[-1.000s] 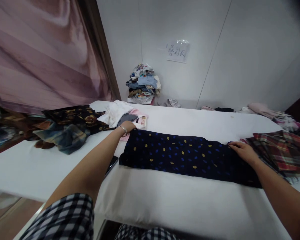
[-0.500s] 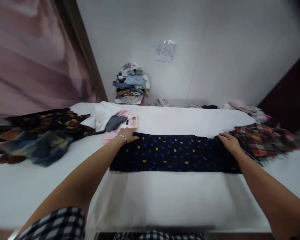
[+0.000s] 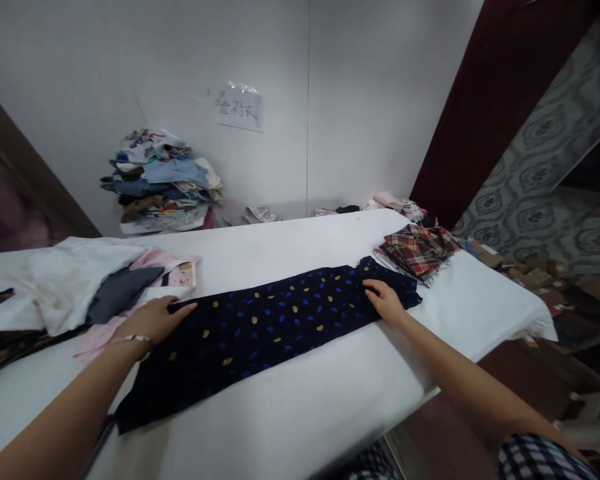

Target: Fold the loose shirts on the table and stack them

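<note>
Nearest, the navy leaf-dotted cloth (image 3: pixel 275 323) lies as a long slanting strip on the counter (image 3: pixel 260 413), left hand (image 3: pixel 153 320) on its left end with thumb spread from fingers, right hand (image 3: pixel 386 303) laid near its crumpled right end; whether either pinches fabric cannot be told. Judgement: light, even outward tension, far edge kept straight and the right end's creases smoothed flat, should serve best. Beyond: white garment (image 3: pixel 75 273) left, red plaid cloth (image 3: pixel 420 250) just beside the right end, heaped clothes (image 3: pixel 165 180) by the wall (image 3: pixel 360 100).
</note>
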The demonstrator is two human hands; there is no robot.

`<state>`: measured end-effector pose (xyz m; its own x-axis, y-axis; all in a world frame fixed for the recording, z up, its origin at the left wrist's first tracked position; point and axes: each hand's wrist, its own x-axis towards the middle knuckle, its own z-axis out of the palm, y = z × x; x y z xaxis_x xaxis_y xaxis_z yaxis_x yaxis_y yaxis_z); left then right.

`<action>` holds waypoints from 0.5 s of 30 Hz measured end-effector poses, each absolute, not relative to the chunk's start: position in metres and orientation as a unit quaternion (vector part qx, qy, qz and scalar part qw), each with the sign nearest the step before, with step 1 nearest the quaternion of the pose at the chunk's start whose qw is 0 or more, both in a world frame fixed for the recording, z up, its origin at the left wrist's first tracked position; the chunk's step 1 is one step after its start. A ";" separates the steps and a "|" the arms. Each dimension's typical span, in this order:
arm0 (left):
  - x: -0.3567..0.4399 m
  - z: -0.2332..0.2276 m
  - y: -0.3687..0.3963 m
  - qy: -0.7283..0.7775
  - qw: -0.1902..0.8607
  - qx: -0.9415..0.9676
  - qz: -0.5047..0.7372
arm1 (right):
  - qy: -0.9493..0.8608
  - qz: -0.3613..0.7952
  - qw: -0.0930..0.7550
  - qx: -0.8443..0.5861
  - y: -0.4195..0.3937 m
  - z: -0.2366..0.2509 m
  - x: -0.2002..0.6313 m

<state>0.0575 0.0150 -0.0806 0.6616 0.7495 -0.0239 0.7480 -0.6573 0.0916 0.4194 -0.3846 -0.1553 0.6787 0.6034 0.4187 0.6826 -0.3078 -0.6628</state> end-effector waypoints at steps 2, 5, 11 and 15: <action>0.065 -0.078 -0.012 0.367 -0.011 0.929 0.047 | -0.440 -0.054 0.417 -0.793 -0.375 -0.159 0.410; 0.074 -0.083 -0.043 0.279 -0.008 0.958 0.058 | -0.440 -0.086 0.403 -0.798 -0.365 -0.153 0.418; 0.072 -0.102 -0.039 0.320 0.058 0.945 -0.033 | -0.343 -0.079 0.319 -0.880 -0.359 -0.137 0.478; 0.062 -0.102 -0.011 0.355 0.098 0.929 -0.035 | -0.351 -0.041 0.304 -0.885 -0.349 -0.139 0.497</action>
